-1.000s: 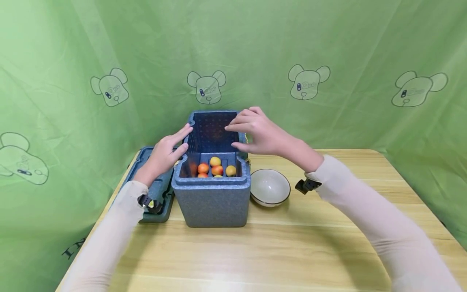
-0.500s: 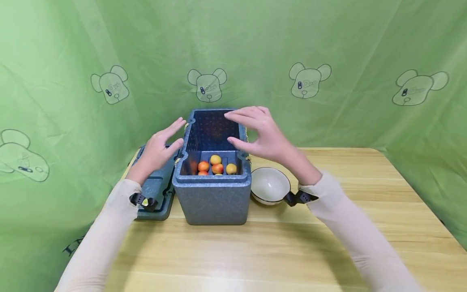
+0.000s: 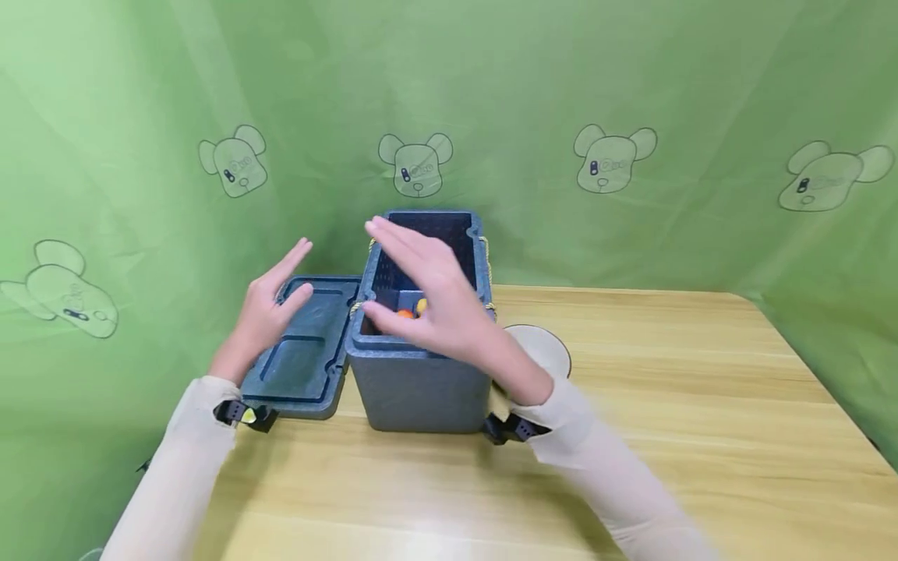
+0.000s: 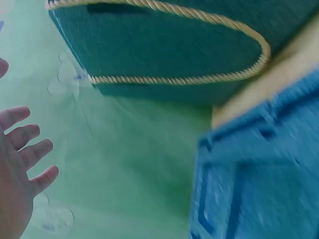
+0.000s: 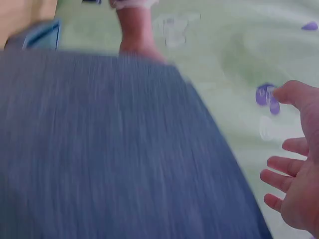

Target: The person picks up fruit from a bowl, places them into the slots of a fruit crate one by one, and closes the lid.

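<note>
A blue-grey foam cooler box (image 3: pixel 421 393) stands uncovered on the table, with yellow rope handles (image 3: pixel 489 265) at its sides. Inside it, a little orange and yellow round fruit (image 3: pixel 404 314) shows; the rest is hidden behind my right hand (image 3: pixel 438 296). That hand hovers over the box's opening, fingers extended and thumb apart, holding nothing. Left of the box, my left hand (image 3: pixel 263 315) hangs in the air above the box's lid (image 3: pixel 298 354), fingers spread and also holding nothing. In the left wrist view, its fingers (image 4: pixel 35 152) are apart from the box's rope (image 4: pixel 164 79).
A white bowl with a dark rim (image 3: pixel 543 347) sits right of the box, partly covered by my right forearm. The wooden table (image 3: pixel 666 374) reaches to the right. A green curtain (image 3: pixel 519 93) with bear-head prints hangs behind and at the sides.
My right hand has moved left across the box's opening. My left hand has drawn away from the box's left rim, leftward over the lid. The head view has turned slightly left.
</note>
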Available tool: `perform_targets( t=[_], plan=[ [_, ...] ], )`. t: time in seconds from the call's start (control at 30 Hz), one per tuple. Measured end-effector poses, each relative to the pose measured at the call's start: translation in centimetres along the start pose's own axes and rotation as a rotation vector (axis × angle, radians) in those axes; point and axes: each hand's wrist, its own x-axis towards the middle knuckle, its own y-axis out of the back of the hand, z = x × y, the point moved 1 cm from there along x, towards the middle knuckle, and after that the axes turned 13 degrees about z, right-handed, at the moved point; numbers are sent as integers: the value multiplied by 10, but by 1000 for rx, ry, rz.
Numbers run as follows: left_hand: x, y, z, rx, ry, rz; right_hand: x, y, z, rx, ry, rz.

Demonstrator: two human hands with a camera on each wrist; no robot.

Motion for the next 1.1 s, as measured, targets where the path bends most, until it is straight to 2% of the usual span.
perform_targets(
  t=[0.13, 0.23, 0.47, 0.63, 0.73, 0.93, 1.1],
  plan=[
    [-13, 12, -19, 41, 31, 21, 2, -30, -16, 24, 13, -6],
    [-21, 19, -33, 90, 58, 20, 0, -51, -26, 44, -15, -23],
    [-43, 27, -71, 175, 187, -41, -18, -110, -45, 144, -186, -177],
    [-61, 27, -91, 177, 263, -24, -38, -147, -53, 157, -291, -263],
    [-70, 26, -99, 170, 292, -19, -54, -164, -54, 189, -413, -264],
    [-81, 26, -108, 170, 332, -53, -84, -189, -46, 280, -753, -188],
    [-83, 28, -112, 181, 397, -114, -98, -200, -33, 287, -940, -112]
  ],
)
